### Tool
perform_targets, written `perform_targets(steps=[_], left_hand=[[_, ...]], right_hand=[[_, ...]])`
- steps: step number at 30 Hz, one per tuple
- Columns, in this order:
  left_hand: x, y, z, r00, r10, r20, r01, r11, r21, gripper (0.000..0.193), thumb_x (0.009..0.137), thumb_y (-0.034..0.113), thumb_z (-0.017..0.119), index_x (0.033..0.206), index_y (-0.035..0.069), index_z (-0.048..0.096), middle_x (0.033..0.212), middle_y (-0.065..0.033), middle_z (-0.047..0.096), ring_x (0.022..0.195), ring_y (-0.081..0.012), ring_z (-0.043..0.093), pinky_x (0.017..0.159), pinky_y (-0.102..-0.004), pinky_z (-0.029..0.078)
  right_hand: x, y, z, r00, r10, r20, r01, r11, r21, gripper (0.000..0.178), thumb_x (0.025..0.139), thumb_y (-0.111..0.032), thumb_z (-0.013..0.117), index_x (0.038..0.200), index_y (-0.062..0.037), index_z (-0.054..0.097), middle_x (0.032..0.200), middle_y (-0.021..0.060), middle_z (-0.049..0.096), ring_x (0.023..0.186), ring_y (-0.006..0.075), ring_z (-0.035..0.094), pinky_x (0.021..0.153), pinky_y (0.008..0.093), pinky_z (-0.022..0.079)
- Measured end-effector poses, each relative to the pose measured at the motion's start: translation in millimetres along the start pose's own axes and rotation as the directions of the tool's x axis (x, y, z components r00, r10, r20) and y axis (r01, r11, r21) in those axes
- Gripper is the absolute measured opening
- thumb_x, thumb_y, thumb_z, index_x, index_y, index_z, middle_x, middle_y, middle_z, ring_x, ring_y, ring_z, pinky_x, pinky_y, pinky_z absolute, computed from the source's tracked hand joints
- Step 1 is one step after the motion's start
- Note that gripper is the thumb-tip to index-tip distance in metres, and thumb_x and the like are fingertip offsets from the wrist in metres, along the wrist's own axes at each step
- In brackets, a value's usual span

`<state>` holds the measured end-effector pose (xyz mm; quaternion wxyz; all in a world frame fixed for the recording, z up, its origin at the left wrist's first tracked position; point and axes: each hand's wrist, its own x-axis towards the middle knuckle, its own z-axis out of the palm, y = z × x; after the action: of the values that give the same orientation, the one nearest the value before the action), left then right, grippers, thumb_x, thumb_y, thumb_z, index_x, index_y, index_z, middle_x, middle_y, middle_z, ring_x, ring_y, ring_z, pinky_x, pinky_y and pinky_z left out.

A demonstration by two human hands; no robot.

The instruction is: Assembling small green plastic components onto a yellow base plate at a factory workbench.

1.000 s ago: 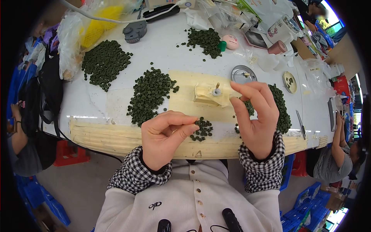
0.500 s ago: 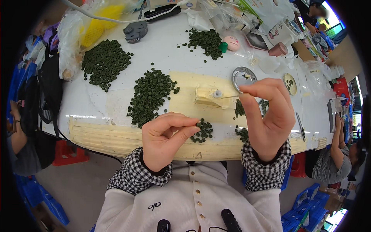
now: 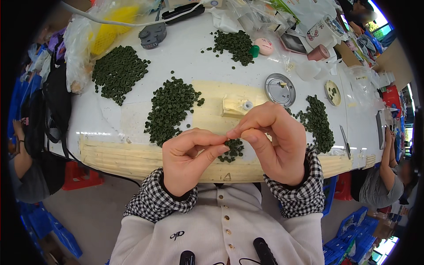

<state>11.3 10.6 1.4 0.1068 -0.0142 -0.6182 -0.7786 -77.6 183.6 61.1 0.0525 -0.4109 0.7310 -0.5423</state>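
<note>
My left hand (image 3: 190,157) is closed in a pinch over the near edge of the table. Between its thumb and forefinger is a small dark green round piece, mostly covered by the fingertips. My right hand (image 3: 276,143) is also pinched, its fingertips meeting those of the left; the thin stick it holds is almost entirely hidden. Just beneath the fingertips lies a little pile of green round pieces (image 3: 234,152). Beyond the right hand stands a block wrapped in cream tape (image 3: 232,106), with a small whitish nozzle-like cup (image 3: 247,105) at its right end.
Larger heaps of green pieces lie left (image 3: 170,110), far left (image 3: 119,73), at the back (image 3: 234,46) and right (image 3: 318,123). A round metal lid (image 3: 279,89), a shallow dish (image 3: 332,92) and a slim pen-like tool (image 3: 345,141) are on the right. Other people sit at both sides.
My right hand has moved left and nearer, from beside the taped block to the left fingertips, bringing the thin stick along. The left hand has stayed in place.
</note>
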Motion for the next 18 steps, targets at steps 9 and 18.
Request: perform_targets(steps=[9, 18], left_hand=[[0, -1, -1, 1.000, 0.007, 0.008, -0.007, 1.000, -0.015, 0.017, 0.082, -0.009, 0.069, 0.099, -0.004, 0.069, 0.096, -0.0122, 0.068, 0.087, -0.0141, 0.064, 0.075, -0.0240, 0.050], [-1, 1, 0, 1.000, -0.011, -0.002, 0.011, 1.000, 0.012, 0.018, 0.083, -0.010, 0.069, 0.100, -0.004, 0.069, 0.098, -0.0123, 0.069, 0.087, -0.0137, 0.065, 0.075, -0.0234, 0.051]], right_hand=[[0, 2, -1, 1.000, -0.020, 0.020, 0.021, 0.999, -0.036, 0.017, 0.097, -0.015, 0.058, 0.095, 0.0015, 0.056, 0.090, 0.0111, 0.064, 0.082, 0.0171, 0.065, 0.075, 0.0277, 0.051], [5, 19, 2, 0.918, -0.112, -0.380, 0.038, 0.980, -0.197, 0.010, 0.086, -0.003, 0.069, 0.088, -0.0001, 0.060, 0.079, 0.0100, 0.061, 0.066, 0.0225, 0.061, 0.060, 0.0299, 0.050]])
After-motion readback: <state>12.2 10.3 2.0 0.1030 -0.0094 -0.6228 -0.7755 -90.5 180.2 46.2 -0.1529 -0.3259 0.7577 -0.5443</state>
